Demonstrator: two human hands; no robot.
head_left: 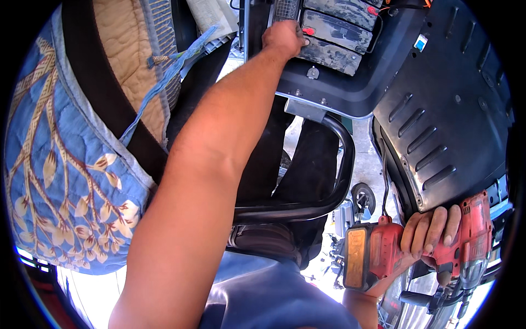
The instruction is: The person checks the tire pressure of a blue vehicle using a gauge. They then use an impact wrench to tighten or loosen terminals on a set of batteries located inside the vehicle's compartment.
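Observation:
My left hand point(282, 39) reaches into a dark metal compartment at the top, its fingers curled at the edge of the dusty battery blocks point(334, 55), beside a red terminal cap point(308, 31); what it holds, if anything, is hidden. My right hand point(430, 230) at the lower right grips a red cordless drill point(474, 230) by its handle, with a yellow-faced battery pack point(356, 257) at its left end and the chuck pointing down.
A flowered blue quilted cover point(71, 181) with a tie strap fills the left. A black tubular frame point(342, 175) curves below the compartment point(367, 98). A black slotted panel point(449, 120) is at right. A small wheel point(362, 197) shows on the ground beyond.

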